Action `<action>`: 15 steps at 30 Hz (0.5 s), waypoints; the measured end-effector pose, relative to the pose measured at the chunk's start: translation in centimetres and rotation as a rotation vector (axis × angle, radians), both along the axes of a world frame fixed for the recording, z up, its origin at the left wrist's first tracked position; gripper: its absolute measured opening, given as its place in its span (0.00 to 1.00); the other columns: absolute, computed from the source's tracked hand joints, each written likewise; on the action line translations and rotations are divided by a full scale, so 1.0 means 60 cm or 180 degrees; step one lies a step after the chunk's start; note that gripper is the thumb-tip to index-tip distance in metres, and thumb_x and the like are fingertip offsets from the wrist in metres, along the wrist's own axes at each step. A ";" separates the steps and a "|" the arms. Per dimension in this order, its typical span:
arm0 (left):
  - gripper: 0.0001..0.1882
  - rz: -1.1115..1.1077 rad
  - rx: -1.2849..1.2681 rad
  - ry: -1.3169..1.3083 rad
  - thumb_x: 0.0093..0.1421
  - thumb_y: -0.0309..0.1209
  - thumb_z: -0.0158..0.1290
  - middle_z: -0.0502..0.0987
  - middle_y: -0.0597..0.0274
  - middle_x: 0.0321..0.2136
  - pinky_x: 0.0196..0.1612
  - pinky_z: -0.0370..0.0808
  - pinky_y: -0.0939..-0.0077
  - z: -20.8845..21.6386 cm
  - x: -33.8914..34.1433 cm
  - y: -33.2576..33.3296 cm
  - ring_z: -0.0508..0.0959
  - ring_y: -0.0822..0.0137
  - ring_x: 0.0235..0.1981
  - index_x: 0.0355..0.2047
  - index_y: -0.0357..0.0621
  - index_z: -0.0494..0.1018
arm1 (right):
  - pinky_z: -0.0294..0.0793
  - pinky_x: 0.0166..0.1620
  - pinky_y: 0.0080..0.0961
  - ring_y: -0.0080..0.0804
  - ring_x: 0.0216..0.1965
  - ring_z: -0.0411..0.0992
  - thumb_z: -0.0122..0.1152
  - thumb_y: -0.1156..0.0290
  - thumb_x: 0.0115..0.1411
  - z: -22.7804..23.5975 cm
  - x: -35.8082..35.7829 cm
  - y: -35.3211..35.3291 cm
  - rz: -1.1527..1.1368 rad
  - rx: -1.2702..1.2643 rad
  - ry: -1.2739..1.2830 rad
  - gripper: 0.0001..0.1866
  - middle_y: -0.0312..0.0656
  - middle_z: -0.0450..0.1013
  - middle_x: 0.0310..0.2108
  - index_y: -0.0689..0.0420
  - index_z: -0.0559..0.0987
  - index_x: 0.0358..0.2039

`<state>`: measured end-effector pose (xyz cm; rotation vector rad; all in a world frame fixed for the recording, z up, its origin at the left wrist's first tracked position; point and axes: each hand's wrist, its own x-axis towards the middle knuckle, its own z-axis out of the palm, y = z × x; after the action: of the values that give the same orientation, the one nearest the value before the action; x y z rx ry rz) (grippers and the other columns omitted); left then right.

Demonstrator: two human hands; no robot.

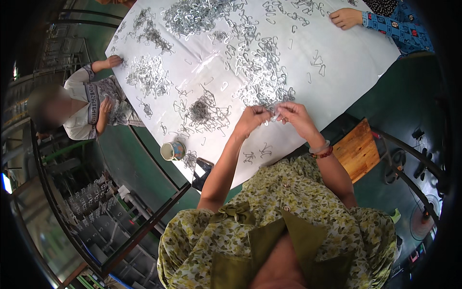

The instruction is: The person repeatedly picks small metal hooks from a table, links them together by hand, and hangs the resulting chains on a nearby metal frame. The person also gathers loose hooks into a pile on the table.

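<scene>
Both my hands are close together at the near edge of a pile of shiny silver metal hooks (pixel 264 79). My left hand (pixel 252 119) is closed, thumb and fingers pinched on what looks like one small metal hook. My right hand (pixel 296 118) is also in a pinch, its fingertips almost meeting the left ones. What sits between the right fingertips is too small and bright to make out. To the left of my hands lies a heap of small dark wire pieces (pixel 198 111), ringed by loose hooks. A few thin wire pieces (pixel 264 151) lie near the table's front edge.
The white-covered table (pixel 332 91) holds more hook piles (pixel 190 19) at the back. A patterned cup (pixel 173 151) and a phone (pixel 202 173) are by my left forearm. One person (pixel 91 101) sits at left; another's hand (pixel 346 18) rests far right. A wooden stool (pixel 357 150) stands at right.
</scene>
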<state>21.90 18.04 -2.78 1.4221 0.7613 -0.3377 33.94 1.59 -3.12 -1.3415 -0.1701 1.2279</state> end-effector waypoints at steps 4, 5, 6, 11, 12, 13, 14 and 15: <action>0.11 -0.0626 0.1377 -0.0253 0.56 0.32 0.62 0.79 0.56 0.24 0.34 0.75 0.67 0.006 -0.049 -0.014 0.78 0.63 0.26 0.35 0.38 0.80 | 0.70 0.28 0.22 0.24 0.24 0.73 0.60 0.74 0.60 -0.032 0.002 -0.030 0.0672 -0.0354 -0.1242 0.07 0.40 0.77 0.25 0.64 0.80 0.37; 0.11 -0.0487 0.1752 -0.0368 0.55 0.32 0.62 0.79 0.55 0.26 0.35 0.75 0.65 0.007 -0.050 -0.011 0.78 0.59 0.28 0.36 0.39 0.80 | 0.70 0.28 0.24 0.26 0.23 0.73 0.60 0.75 0.59 -0.033 -0.004 -0.032 0.0800 -0.0409 -0.1516 0.07 0.41 0.77 0.24 0.63 0.81 0.36; 0.11 -0.0352 0.2125 -0.0481 0.55 0.32 0.62 0.79 0.54 0.27 0.36 0.75 0.63 0.008 -0.044 -0.007 0.77 0.55 0.29 0.36 0.41 0.80 | 0.71 0.28 0.26 0.29 0.23 0.73 0.60 0.75 0.59 -0.033 -0.006 -0.032 0.0744 -0.0493 -0.1755 0.07 0.43 0.77 0.25 0.63 0.80 0.37; 0.14 -0.0505 0.3273 -0.1050 0.54 0.29 0.60 0.75 0.54 0.33 0.40 0.75 0.60 -0.007 0.025 0.004 0.75 0.53 0.38 0.42 0.41 0.77 | 0.70 0.28 0.27 0.30 0.20 0.70 0.59 0.75 0.60 -0.032 0.000 -0.015 0.0449 -0.0609 -0.2713 0.10 0.45 0.74 0.21 0.62 0.79 0.42; 0.14 -0.0707 0.3462 -0.1062 0.53 0.28 0.60 0.74 0.54 0.35 0.40 0.75 0.59 -0.029 0.036 0.007 0.74 0.53 0.40 0.40 0.43 0.77 | 0.71 0.28 0.27 0.32 0.21 0.70 0.60 0.75 0.59 -0.035 -0.003 -0.011 0.0399 -0.0625 -0.2851 0.10 0.46 0.74 0.22 0.62 0.79 0.42; 0.14 -0.0842 0.3517 -0.1025 0.52 0.28 0.60 0.74 0.54 0.35 0.40 0.75 0.59 -0.049 0.032 0.002 0.74 0.53 0.41 0.40 0.43 0.77 | 0.71 0.29 0.27 0.34 0.22 0.71 0.60 0.75 0.59 -0.042 -0.010 -0.008 0.0352 -0.0637 -0.2991 0.11 0.46 0.74 0.24 0.62 0.78 0.43; 0.14 -0.0977 0.3606 -0.0999 0.52 0.29 0.60 0.73 0.54 0.36 0.40 0.75 0.59 -0.055 0.039 0.005 0.74 0.52 0.41 0.40 0.44 0.77 | 0.71 0.29 0.28 0.36 0.23 0.71 0.61 0.75 0.59 -0.043 -0.007 0.003 0.0283 -0.0620 -0.3148 0.12 0.47 0.74 0.25 0.62 0.78 0.43; 0.14 -0.1106 0.3696 -0.0968 0.52 0.29 0.60 0.73 0.54 0.36 0.41 0.75 0.58 -0.060 0.044 0.009 0.74 0.52 0.41 0.40 0.44 0.77 | 0.72 0.31 0.30 0.39 0.25 0.72 0.61 0.75 0.58 -0.039 -0.006 0.012 0.0265 -0.0619 -0.3092 0.13 0.47 0.75 0.27 0.61 0.78 0.44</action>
<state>24.53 18.60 -6.35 2.6388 0.4317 0.1153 33.58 2.28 -5.48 -2.0307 -0.8072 0.5700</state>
